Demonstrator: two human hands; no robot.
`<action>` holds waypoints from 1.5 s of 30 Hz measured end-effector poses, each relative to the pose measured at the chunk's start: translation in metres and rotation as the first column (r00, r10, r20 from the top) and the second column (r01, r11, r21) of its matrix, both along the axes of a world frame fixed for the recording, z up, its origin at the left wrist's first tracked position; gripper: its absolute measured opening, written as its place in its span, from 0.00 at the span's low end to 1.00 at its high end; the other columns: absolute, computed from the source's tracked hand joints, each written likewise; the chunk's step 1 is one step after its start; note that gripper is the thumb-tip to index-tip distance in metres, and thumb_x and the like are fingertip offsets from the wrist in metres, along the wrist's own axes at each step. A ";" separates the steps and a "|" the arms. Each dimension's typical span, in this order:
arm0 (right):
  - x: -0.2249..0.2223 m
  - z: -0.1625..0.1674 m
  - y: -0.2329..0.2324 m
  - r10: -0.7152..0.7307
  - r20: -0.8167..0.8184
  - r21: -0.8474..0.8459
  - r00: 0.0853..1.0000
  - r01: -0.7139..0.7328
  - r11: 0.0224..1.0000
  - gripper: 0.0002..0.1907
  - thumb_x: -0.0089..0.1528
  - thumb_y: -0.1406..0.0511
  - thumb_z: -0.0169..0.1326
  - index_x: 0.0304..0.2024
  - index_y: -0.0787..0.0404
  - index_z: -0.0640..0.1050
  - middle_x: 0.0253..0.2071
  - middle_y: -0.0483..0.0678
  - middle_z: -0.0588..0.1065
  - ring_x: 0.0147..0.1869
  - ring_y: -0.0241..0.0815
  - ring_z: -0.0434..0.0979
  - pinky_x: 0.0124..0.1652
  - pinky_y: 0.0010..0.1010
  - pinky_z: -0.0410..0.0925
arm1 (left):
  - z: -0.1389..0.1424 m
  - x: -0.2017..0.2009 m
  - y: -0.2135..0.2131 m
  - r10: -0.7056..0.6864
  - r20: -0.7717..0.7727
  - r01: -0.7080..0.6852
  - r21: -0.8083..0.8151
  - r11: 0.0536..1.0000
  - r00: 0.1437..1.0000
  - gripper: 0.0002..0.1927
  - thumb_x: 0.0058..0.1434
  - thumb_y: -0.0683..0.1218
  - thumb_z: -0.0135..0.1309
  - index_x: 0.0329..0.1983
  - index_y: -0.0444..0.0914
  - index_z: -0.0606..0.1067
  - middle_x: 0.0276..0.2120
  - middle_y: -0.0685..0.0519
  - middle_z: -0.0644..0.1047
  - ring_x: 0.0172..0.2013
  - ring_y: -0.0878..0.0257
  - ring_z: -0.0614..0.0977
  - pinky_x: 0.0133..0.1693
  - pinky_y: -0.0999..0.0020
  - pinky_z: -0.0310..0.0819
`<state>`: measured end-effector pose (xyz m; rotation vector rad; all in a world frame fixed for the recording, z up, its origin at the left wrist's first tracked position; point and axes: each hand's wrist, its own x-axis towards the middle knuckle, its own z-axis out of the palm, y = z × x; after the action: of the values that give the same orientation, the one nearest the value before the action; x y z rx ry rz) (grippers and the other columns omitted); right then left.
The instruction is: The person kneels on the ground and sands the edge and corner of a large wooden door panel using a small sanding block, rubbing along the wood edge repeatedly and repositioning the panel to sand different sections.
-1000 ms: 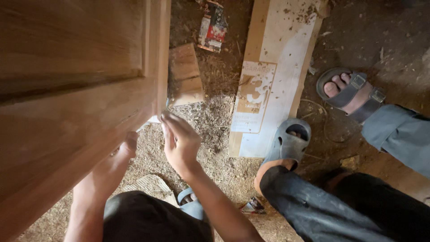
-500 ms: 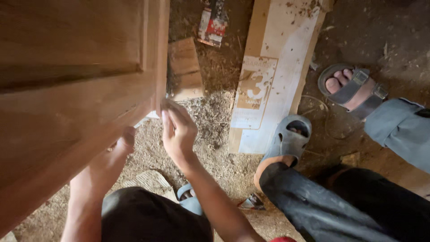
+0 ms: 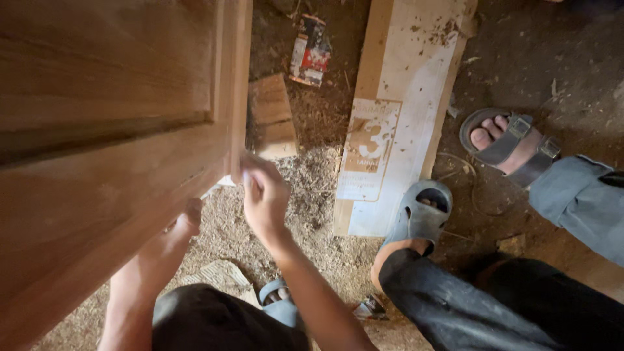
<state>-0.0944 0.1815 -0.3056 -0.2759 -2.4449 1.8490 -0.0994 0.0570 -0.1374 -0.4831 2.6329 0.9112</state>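
1. My left hand (image 3: 185, 221) stays under the door (image 3: 110, 143), fingers hidden, so I cannot tell its grip.
2. My right hand (image 3: 263, 195) has moved up the door's edge, pinching a small white bit (image 3: 239, 174).
3. Sawdust covers the floor (image 3: 305, 221).

The wooden door panel (image 3: 97, 130) walls off the whole left. Right of its edge a sawdust floor (image 3: 305, 227) lies open, hemmed far by a small wood block (image 3: 272, 117) and right by the pale board (image 3: 396, 117) and a sandalled foot (image 3: 421, 218).
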 end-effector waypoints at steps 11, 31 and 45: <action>-0.004 -0.026 -0.004 -0.040 -0.068 -0.105 0.997 0.033 0.994 0.10 0.69 0.73 0.51 0.48 0.62 0.82 0.44 0.52 0.82 0.23 0.25 0.69 0.19 0.17 0.63 | -0.003 0.000 0.000 0.037 0.025 -0.037 -0.028 0.999 0.999 0.17 0.63 0.54 0.56 0.42 0.37 0.81 0.25 0.51 0.80 0.27 0.58 0.81 0.33 0.59 0.73; -0.021 -0.008 0.002 -0.037 0.003 -0.137 0.999 0.037 0.990 0.11 0.69 0.69 0.49 0.48 0.64 0.82 0.45 0.53 0.82 0.24 0.32 0.72 0.23 0.19 0.65 | 0.003 -0.006 0.007 0.195 0.195 -0.211 0.065 0.975 0.961 0.17 0.63 0.53 0.52 0.42 0.36 0.81 0.21 0.50 0.80 0.23 0.61 0.81 0.29 0.61 0.74; -0.008 -0.007 0.006 0.027 -0.121 -0.107 0.992 -0.040 0.993 0.10 0.69 0.69 0.51 0.47 0.68 0.80 0.43 0.56 0.81 0.32 0.35 0.80 0.26 0.21 0.73 | 0.007 -0.007 0.009 0.200 0.191 -0.215 0.058 0.975 0.961 0.17 0.62 0.53 0.52 0.41 0.36 0.81 0.21 0.50 0.80 0.22 0.62 0.81 0.28 0.61 0.74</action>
<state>-0.1024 0.1870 -0.3126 -0.1264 -2.2882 1.9562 -0.1064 0.0664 -0.1302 -0.7963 2.4022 0.9759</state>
